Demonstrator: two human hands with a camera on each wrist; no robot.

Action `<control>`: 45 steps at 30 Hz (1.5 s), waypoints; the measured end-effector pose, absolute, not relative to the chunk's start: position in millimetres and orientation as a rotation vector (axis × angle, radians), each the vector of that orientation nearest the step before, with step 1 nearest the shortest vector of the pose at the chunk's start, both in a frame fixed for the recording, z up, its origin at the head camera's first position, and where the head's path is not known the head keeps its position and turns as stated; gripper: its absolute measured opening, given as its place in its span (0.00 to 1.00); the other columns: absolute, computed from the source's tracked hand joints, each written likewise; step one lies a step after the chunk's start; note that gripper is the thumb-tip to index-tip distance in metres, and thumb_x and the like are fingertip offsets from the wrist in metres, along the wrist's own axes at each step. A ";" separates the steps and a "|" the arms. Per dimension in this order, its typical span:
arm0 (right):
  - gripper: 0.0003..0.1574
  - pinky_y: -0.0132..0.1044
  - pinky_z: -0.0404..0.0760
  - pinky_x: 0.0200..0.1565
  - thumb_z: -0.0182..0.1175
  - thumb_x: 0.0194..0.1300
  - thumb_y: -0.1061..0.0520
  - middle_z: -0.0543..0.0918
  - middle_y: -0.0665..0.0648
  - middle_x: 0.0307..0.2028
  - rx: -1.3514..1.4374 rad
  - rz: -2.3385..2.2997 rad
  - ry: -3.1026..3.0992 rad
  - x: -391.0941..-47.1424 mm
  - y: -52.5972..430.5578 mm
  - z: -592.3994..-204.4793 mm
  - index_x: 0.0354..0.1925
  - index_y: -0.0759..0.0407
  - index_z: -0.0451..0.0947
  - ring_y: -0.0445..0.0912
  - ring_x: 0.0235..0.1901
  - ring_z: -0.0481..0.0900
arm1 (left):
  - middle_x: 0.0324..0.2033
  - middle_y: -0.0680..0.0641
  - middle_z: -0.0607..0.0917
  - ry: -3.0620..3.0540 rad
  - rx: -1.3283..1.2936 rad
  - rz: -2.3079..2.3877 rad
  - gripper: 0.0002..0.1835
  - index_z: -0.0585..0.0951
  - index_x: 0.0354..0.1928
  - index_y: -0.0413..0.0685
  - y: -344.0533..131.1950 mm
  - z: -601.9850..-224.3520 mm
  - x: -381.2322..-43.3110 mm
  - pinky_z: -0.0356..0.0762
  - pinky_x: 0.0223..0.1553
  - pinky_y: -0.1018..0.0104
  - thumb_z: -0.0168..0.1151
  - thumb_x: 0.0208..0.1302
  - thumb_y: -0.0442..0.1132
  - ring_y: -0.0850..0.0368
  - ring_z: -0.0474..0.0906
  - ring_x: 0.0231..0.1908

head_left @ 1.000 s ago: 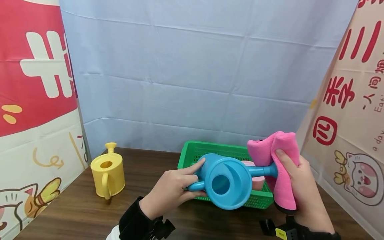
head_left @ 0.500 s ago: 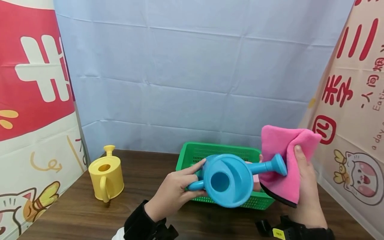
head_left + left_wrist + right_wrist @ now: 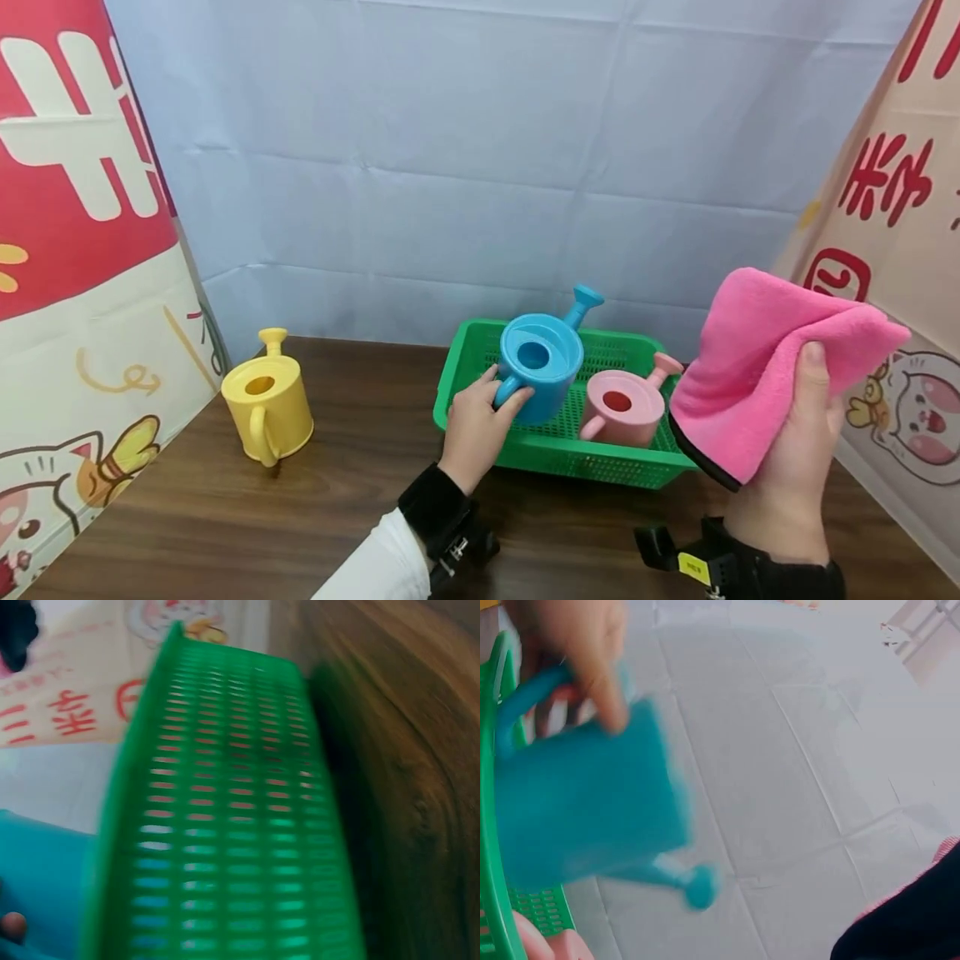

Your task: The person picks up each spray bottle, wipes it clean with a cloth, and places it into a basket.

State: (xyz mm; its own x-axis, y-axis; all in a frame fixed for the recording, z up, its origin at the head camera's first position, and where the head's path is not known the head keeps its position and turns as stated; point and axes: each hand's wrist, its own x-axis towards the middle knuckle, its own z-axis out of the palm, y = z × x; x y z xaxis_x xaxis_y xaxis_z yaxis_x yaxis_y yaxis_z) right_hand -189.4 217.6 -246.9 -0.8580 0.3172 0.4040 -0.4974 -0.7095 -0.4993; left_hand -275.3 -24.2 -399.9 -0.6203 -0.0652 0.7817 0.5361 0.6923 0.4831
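Observation:
My left hand (image 3: 480, 425) grips the handle of a blue watering can (image 3: 551, 392), which is upright over the left half of a green plastic basket (image 3: 592, 462). Whether its base touches the basket floor cannot be seen. A pink watering can (image 3: 626, 408) stands in the right half of the basket. To the right, my right hand (image 3: 798, 450) holds a pink cloth (image 3: 772, 358) with a dark edge, off the table. In the right wrist view the blue can (image 3: 592, 795) looks blurred beside the basket rim, and only a corner of the cloth shows.
A yellow watering can (image 3: 268, 408) stands on the dark wooden table (image 3: 337, 517) at the left. Behind the table hangs a pale blue cloth backdrop (image 3: 390, 208). Printed sheets flank it on the left (image 3: 90, 250) and right (image 3: 862, 225).
The blue watering can has turned from its tilted position, spout rightward, to upright, spout pointing back, over the basket. The pink cloth has come off the spout and moved right with my right hand.

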 end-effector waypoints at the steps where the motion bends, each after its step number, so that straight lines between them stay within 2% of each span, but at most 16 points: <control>1: 0.24 0.34 0.69 0.45 0.50 0.59 0.56 0.68 0.56 0.50 0.416 2.500 -0.851 -188.6 215.3 -245.4 0.55 0.53 0.61 0.45 0.51 0.66 | 0.08 0.58 0.60 -2.107 -0.336 -0.898 0.24 0.59 0.12 0.50 -20.8 -392.6 -269.0 0.68 0.28 0.73 0.50 0.54 0.57 0.61 0.66 0.51; 3: 0.23 0.34 0.70 0.44 0.50 0.59 0.57 0.68 0.57 0.49 0.438 2.447 -0.876 -187.3 210.1 -243.7 0.54 0.55 0.62 0.46 0.50 0.66 | 0.06 0.56 0.60 -2.192 -0.288 -0.825 0.25 0.59 0.10 0.51 -16.0 -379.0 -255.6 0.63 0.19 0.71 0.48 0.53 0.59 0.62 0.75 0.36; 4: 0.24 0.34 0.69 0.44 0.50 0.59 0.57 0.68 0.58 0.49 0.445 2.437 -0.888 -186.7 207.8 -243.2 0.54 0.55 0.61 0.46 0.50 0.66 | 0.06 0.55 0.60 -2.238 -0.266 -0.773 0.26 0.59 0.10 0.50 -14.2 -373.1 -249.6 0.62 0.18 0.69 0.48 0.53 0.59 0.61 0.75 0.28; 7: 0.24 0.34 0.70 0.44 0.50 0.59 0.57 0.67 0.58 0.49 0.452 2.394 -0.942 -185.5 202.9 -242.7 0.55 0.56 0.60 0.47 0.51 0.64 | 0.05 0.55 0.61 -2.361 -0.183 -0.542 0.26 0.60 0.08 0.53 -10.1 -366.3 -241.2 0.68 0.22 0.64 0.47 0.54 0.60 0.60 0.65 0.13; 8: 0.24 0.34 0.70 0.45 0.50 0.59 0.57 0.67 0.58 0.49 0.446 2.395 -0.954 -184.9 202.4 -242.5 0.55 0.56 0.60 0.47 0.52 0.64 | 0.05 0.55 0.61 -2.395 -0.161 -0.460 0.26 0.60 0.08 0.54 -8.9 -365.6 -240.7 0.70 0.26 0.62 0.46 0.54 0.61 0.60 0.64 0.12; 10: 0.25 0.35 0.69 0.45 0.50 0.59 0.56 0.66 0.58 0.50 0.445 2.392 -0.970 -184.4 202.1 -241.6 0.55 0.55 0.59 0.48 0.52 0.63 | 0.05 0.55 0.61 -2.442 -0.133 -0.369 0.26 0.61 0.08 0.54 -6.0 -364.4 -240.8 0.71 0.27 0.61 0.46 0.55 0.61 0.60 0.64 0.11; 12: 0.25 0.35 0.70 0.45 0.51 0.59 0.56 0.67 0.59 0.50 0.436 2.378 -0.994 -184.3 202.4 -240.9 0.55 0.56 0.60 0.48 0.52 0.63 | 0.05 0.55 0.60 -2.479 -0.120 -0.348 0.25 0.63 0.08 0.54 -3.0 -363.6 -241.3 0.68 0.19 0.65 0.46 0.55 0.60 0.61 0.61 0.10; 15: 0.26 0.34 0.71 0.43 0.53 0.57 0.54 0.68 0.59 0.48 0.403 2.360 -1.043 -184.7 203.1 -241.1 0.54 0.58 0.61 0.48 0.50 0.66 | 0.05 0.54 0.61 -2.514 -0.131 -0.357 0.20 0.72 0.17 0.51 1.7 -363.6 -241.8 0.54 0.10 0.69 0.48 0.56 0.57 0.61 0.58 0.09; 19: 0.25 0.32 0.72 0.39 0.52 0.58 0.53 0.69 0.59 0.45 0.395 2.303 -1.181 -182.3 197.1 -241.1 0.52 0.58 0.62 0.47 0.44 0.69 | 0.07 0.54 0.62 -2.571 -0.173 -0.363 0.16 0.73 0.36 0.47 -1.9 -359.2 -238.1 0.53 0.09 0.69 0.48 0.59 0.53 0.60 0.58 0.09; 22: 0.19 0.31 0.72 0.35 0.48 0.61 0.53 0.70 0.57 0.40 0.416 2.246 -1.367 -181.5 192.4 -244.4 0.50 0.59 0.62 0.45 0.39 0.70 | 0.08 0.53 0.63 -2.633 -0.226 -0.369 0.15 0.71 0.35 0.47 -5.4 -359.1 -234.9 0.54 0.09 0.68 0.46 0.60 0.51 0.60 0.59 0.10; 27: 0.14 0.31 0.74 0.30 0.44 0.63 0.52 0.72 0.53 0.33 0.501 2.187 -1.681 -180.0 185.1 -252.8 0.44 0.59 0.63 0.41 0.31 0.73 | 0.09 0.53 0.62 -2.673 -0.304 -0.344 0.15 0.69 0.23 0.50 -10.3 -360.7 -231.4 0.55 0.10 0.69 0.44 0.62 0.50 0.61 0.59 0.10; 31: 0.16 0.43 0.77 0.28 0.40 0.65 0.54 0.71 0.59 0.34 0.741 2.231 -1.754 -179.4 180.8 -256.8 0.48 0.60 0.60 0.48 0.28 0.76 | 0.09 0.54 0.62 -2.664 -0.396 -0.361 0.16 0.68 0.19 0.53 -19.4 -357.0 -228.5 0.57 0.11 0.69 0.42 0.63 0.49 0.62 0.59 0.11; 34: 0.15 0.50 0.75 0.27 0.37 0.66 0.56 0.70 0.62 0.35 0.904 2.247 -1.792 -178.9 177.2 -258.0 0.50 0.60 0.58 0.53 0.24 0.76 | 0.12 0.57 0.66 -2.630 -0.457 -0.412 0.15 0.72 0.24 0.54 -38.2 -351.5 -222.9 0.63 0.17 0.70 0.40 0.64 0.47 0.64 0.65 0.15; 38: 0.14 0.48 0.76 0.26 0.39 0.65 0.56 0.71 0.61 0.33 0.860 2.190 -1.917 -175.9 173.3 -256.9 0.47 0.60 0.60 0.56 0.23 0.76 | 0.32 0.53 0.79 -2.485 -0.400 -0.460 0.16 0.77 0.38 0.50 -79.8 -343.3 -212.4 0.73 0.33 0.64 0.37 0.65 0.45 0.60 0.75 0.33; 41: 0.15 0.47 0.76 0.25 0.42 0.64 0.53 0.71 0.61 0.33 0.749 2.138 -2.017 -173.1 169.5 -255.4 0.46 0.61 0.60 0.58 0.23 0.76 | 0.48 0.48 0.75 -2.337 -0.270 -0.464 0.17 0.77 0.41 0.48 -120.3 -342.2 -204.4 0.70 0.42 0.58 0.38 0.65 0.46 0.53 0.72 0.44; 45: 0.15 0.47 0.76 0.25 0.44 0.63 0.54 0.68 0.63 0.34 0.735 2.089 -2.077 -171.4 163.0 -256.2 0.45 0.61 0.60 0.56 0.23 0.76 | 0.51 0.45 0.72 -2.155 -0.113 -0.465 0.13 0.78 0.37 0.46 -175.2 -348.2 -192.8 0.64 0.46 0.53 0.47 0.61 0.44 0.48 0.68 0.49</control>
